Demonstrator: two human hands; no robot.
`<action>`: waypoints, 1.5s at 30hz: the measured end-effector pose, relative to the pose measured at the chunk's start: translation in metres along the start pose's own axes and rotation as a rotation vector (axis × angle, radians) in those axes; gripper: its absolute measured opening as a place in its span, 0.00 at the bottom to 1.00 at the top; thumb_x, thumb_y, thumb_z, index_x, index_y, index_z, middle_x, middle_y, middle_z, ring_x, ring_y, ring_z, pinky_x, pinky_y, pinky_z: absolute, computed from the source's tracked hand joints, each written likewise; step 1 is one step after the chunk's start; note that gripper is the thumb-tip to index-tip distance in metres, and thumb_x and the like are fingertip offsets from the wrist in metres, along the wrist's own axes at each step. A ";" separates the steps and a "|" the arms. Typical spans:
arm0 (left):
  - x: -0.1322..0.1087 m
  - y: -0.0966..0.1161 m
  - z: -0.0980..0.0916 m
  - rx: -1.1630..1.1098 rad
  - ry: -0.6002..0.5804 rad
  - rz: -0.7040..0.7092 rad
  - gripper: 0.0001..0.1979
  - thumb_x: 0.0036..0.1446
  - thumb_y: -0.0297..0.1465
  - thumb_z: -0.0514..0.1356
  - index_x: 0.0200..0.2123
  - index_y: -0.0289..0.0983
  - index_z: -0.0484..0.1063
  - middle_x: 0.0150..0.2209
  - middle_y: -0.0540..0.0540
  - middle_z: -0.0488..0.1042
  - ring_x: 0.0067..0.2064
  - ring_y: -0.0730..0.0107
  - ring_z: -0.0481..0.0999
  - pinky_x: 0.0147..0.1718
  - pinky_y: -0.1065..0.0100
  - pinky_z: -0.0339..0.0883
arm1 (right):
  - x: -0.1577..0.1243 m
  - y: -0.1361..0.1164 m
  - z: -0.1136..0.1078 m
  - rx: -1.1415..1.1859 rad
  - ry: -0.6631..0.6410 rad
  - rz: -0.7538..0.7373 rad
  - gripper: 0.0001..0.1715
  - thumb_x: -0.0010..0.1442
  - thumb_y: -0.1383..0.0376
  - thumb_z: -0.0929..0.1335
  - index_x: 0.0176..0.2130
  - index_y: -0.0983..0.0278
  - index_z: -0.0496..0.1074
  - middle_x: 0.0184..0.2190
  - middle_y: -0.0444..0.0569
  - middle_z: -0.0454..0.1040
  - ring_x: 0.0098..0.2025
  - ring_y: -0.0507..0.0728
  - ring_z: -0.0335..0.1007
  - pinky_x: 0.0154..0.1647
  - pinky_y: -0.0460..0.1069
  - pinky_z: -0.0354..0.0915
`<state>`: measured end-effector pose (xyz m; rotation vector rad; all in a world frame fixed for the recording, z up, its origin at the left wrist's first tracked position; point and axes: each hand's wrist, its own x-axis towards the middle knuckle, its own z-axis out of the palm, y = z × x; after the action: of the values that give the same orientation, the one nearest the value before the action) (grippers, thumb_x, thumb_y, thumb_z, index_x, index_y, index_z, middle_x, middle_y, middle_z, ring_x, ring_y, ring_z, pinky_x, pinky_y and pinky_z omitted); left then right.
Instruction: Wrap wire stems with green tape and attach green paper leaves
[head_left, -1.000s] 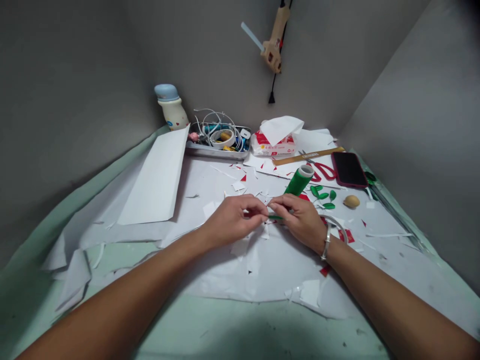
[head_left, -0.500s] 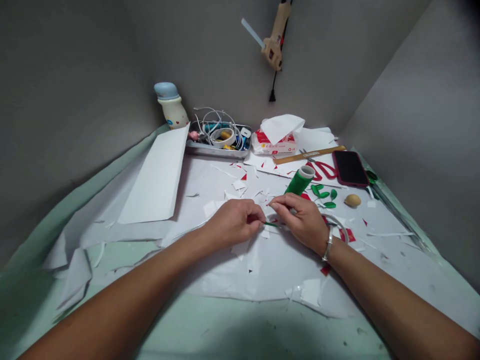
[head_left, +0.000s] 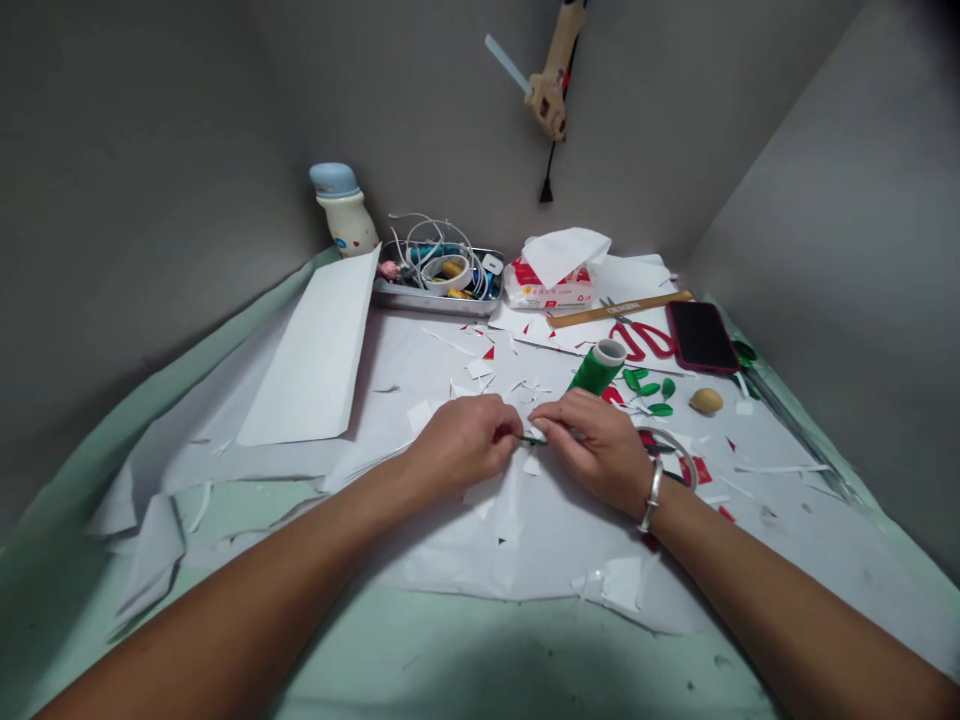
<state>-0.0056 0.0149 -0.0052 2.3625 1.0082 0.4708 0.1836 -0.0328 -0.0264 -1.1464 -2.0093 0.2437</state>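
In the head view, we find the left hand [head_left: 461, 445] and right hand [head_left: 592, 450] closed in a pinch on a thin green strip [head_left: 534, 439], just below a roll of green tape [head_left: 596, 368]. The strip's long axis runs crosswise between the hands, and the left fingertips sit nearest it. Our fingers hide its ends, so we cannot make out its full length.

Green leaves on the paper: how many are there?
4. One leaf and another sit beside the green roll, a third lies further right, and a fourth lies below it. The person's right hand may hide more.
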 end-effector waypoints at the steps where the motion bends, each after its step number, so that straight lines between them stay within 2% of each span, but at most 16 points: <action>1: -0.001 0.001 0.000 -0.033 -0.040 0.026 0.08 0.52 0.25 0.58 0.32 0.38 0.78 0.32 0.46 0.77 0.33 0.67 0.74 0.35 0.65 0.65 | 0.001 0.003 -0.001 0.016 0.025 0.043 0.09 0.65 0.67 0.64 0.37 0.62 0.75 0.29 0.47 0.76 0.33 0.54 0.67 0.38 0.49 0.63; 3: -0.001 0.005 -0.002 -0.156 -0.082 0.049 0.08 0.52 0.25 0.58 0.32 0.38 0.78 0.33 0.47 0.78 0.34 0.68 0.74 0.36 0.66 0.66 | 0.001 0.011 -0.002 0.049 0.066 0.139 0.08 0.64 0.66 0.65 0.36 0.61 0.76 0.31 0.47 0.77 0.35 0.54 0.70 0.39 0.49 0.64; 6: 0.000 0.010 -0.009 -0.360 -0.057 -0.010 0.06 0.53 0.27 0.59 0.32 0.37 0.77 0.33 0.47 0.78 0.34 0.69 0.75 0.37 0.67 0.68 | 0.001 0.018 0.000 0.081 0.067 0.223 0.09 0.64 0.65 0.66 0.36 0.62 0.76 0.33 0.47 0.78 0.36 0.55 0.72 0.39 0.49 0.65; 9: 0.003 0.010 -0.015 -0.417 0.071 -0.090 0.06 0.53 0.30 0.59 0.31 0.36 0.76 0.31 0.48 0.77 0.34 0.69 0.74 0.37 0.67 0.68 | 0.000 0.016 0.003 0.051 -0.030 0.147 0.09 0.63 0.67 0.65 0.36 0.61 0.76 0.32 0.47 0.77 0.35 0.55 0.70 0.39 0.50 0.65; 13: 0.005 0.002 -0.011 -0.291 0.235 -0.147 0.06 0.54 0.29 0.58 0.32 0.36 0.76 0.32 0.46 0.78 0.35 0.68 0.74 0.37 0.65 0.68 | -0.002 0.002 0.005 -0.012 -0.146 -0.026 0.09 0.63 0.68 0.65 0.36 0.62 0.75 0.28 0.46 0.75 0.32 0.54 0.66 0.37 0.49 0.63; 15: 0.004 -0.001 -0.006 -0.164 0.205 -0.109 0.07 0.54 0.26 0.57 0.32 0.37 0.76 0.34 0.45 0.78 0.36 0.66 0.74 0.37 0.64 0.68 | -0.002 -0.004 0.003 -0.026 -0.121 -0.081 0.09 0.64 0.68 0.64 0.37 0.63 0.75 0.26 0.46 0.74 0.31 0.54 0.64 0.35 0.49 0.63; 17: 0.002 -0.001 -0.003 -0.054 0.107 -0.034 0.08 0.53 0.25 0.57 0.32 0.37 0.77 0.34 0.45 0.77 0.36 0.65 0.73 0.37 0.63 0.66 | -0.001 -0.004 0.001 -0.020 -0.050 -0.082 0.09 0.64 0.67 0.64 0.37 0.63 0.75 0.27 0.46 0.74 0.30 0.54 0.65 0.36 0.49 0.63; 21: -0.001 0.005 -0.002 -0.122 -0.049 0.073 0.08 0.53 0.25 0.58 0.33 0.38 0.78 0.33 0.47 0.77 0.35 0.68 0.73 0.38 0.65 0.66 | 0.002 0.006 -0.003 0.019 0.063 0.082 0.10 0.64 0.65 0.65 0.36 0.62 0.76 0.29 0.47 0.76 0.33 0.54 0.69 0.37 0.49 0.64; 24: 0.001 0.010 -0.008 -0.321 -0.016 0.019 0.07 0.54 0.27 0.58 0.33 0.37 0.77 0.33 0.48 0.77 0.35 0.69 0.74 0.38 0.67 0.67 | 0.002 0.015 -0.001 0.049 0.065 0.182 0.10 0.63 0.64 0.65 0.36 0.62 0.76 0.32 0.48 0.78 0.35 0.55 0.72 0.38 0.50 0.65; 26: 0.002 0.011 -0.011 -0.392 0.053 -0.038 0.06 0.54 0.28 0.59 0.33 0.36 0.77 0.33 0.48 0.77 0.36 0.69 0.75 0.38 0.67 0.68 | 0.001 0.015 0.001 0.041 0.016 0.159 0.10 0.63 0.66 0.65 0.36 0.61 0.77 0.32 0.47 0.78 0.35 0.55 0.72 0.38 0.50 0.66; 31: 0.003 0.004 -0.008 -0.211 0.250 -0.088 0.07 0.56 0.29 0.58 0.33 0.37 0.76 0.35 0.46 0.78 0.37 0.67 0.75 0.38 0.67 0.68 | -0.003 0.000 0.006 -0.054 -0.139 -0.037 0.09 0.63 0.67 0.65 0.36 0.62 0.76 0.28 0.47 0.75 0.32 0.54 0.67 0.36 0.49 0.63; 36: 0.001 -0.005 0.002 0.131 0.057 0.111 0.09 0.56 0.26 0.57 0.34 0.38 0.78 0.31 0.46 0.76 0.34 0.66 0.74 0.41 0.61 0.65 | -0.001 -0.003 0.002 -0.055 -0.043 -0.077 0.09 0.64 0.67 0.64 0.37 0.63 0.76 0.27 0.47 0.75 0.31 0.54 0.65 0.36 0.49 0.63; 38: 0.001 -0.004 0.002 0.083 -0.018 0.180 0.09 0.56 0.26 0.58 0.34 0.39 0.78 0.31 0.47 0.77 0.34 0.65 0.74 0.43 0.61 0.65 | 0.001 0.003 -0.001 -0.003 0.012 0.004 0.10 0.64 0.67 0.65 0.36 0.62 0.76 0.28 0.46 0.75 0.32 0.54 0.67 0.37 0.49 0.63; 40: 0.001 -0.001 -0.001 -0.049 -0.050 0.160 0.08 0.55 0.26 0.58 0.34 0.39 0.78 0.32 0.47 0.77 0.36 0.66 0.75 0.42 0.62 0.65 | 0.002 0.010 -0.002 0.042 0.053 0.111 0.09 0.64 0.66 0.65 0.35 0.61 0.76 0.30 0.46 0.77 0.34 0.54 0.70 0.37 0.49 0.64; 43: 0.002 0.006 -0.008 -0.281 0.003 0.048 0.07 0.55 0.27 0.59 0.33 0.38 0.77 0.34 0.48 0.78 0.36 0.69 0.75 0.40 0.66 0.67 | 0.002 0.016 -0.001 0.073 0.049 0.205 0.09 0.63 0.66 0.66 0.36 0.61 0.76 0.33 0.47 0.78 0.36 0.55 0.72 0.38 0.49 0.65; 45: 0.002 0.009 -0.011 -0.366 0.062 -0.022 0.06 0.55 0.28 0.59 0.32 0.37 0.77 0.34 0.48 0.78 0.36 0.70 0.75 0.38 0.68 0.67 | 0.001 0.016 0.001 0.057 -0.007 0.180 0.09 0.63 0.67 0.65 0.37 0.62 0.77 0.33 0.47 0.78 0.36 0.55 0.72 0.38 0.49 0.65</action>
<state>-0.0045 0.0147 0.0095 2.0195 0.8877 0.6633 0.1929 -0.0228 -0.0352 -1.2929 -1.8940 0.3947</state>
